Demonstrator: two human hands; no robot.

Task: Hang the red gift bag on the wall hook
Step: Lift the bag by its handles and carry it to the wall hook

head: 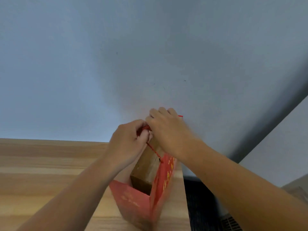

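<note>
- Pinching the red cord handle [147,128], the left hand [128,144] grips it against the wall [100,64].
- Right hand [168,130] curls over the same spot; hook hidden beneath.
- Red gift bag [141,197] hangs straight below both hands, mouth open.

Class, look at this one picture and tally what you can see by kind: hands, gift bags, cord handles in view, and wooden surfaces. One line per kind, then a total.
Hands: 2 (left hand, right hand)
Red gift bag: 1
Red cord handle: 1
Wooden surface: 1
Total: 5
</note>
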